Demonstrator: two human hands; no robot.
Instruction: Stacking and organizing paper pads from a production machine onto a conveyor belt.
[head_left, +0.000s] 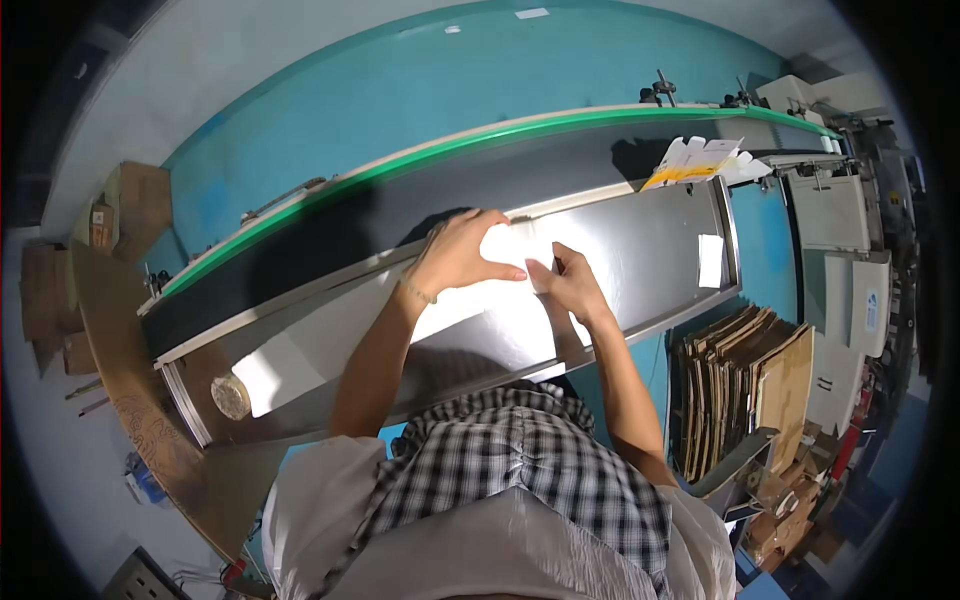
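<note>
A long white strip of what looks like card point(315, 345) lies along the metal tray point(665, 235), its upper end washed out by glare. My left hand point(462, 255) curves its thumb and fingers round the white, overexposed part at that end. Just to the right is my right hand point(575, 287), its fingers curled and thumb close to the white part; whatever sits between them is lost in the glare. A round, tan roll-like object point(230, 397) rests at the tray's left end. A small white piece point(710, 261) lies at its right end.
White and orange carton pieces point(695, 165) stand at the tray's far edge. Behind runs a dark conveyor belt point(400, 210) with a green-edged rail point(480, 138). Flattened cardboard point(735, 390) is stacked at right; a big cardboard sheet point(130, 370) stands at left.
</note>
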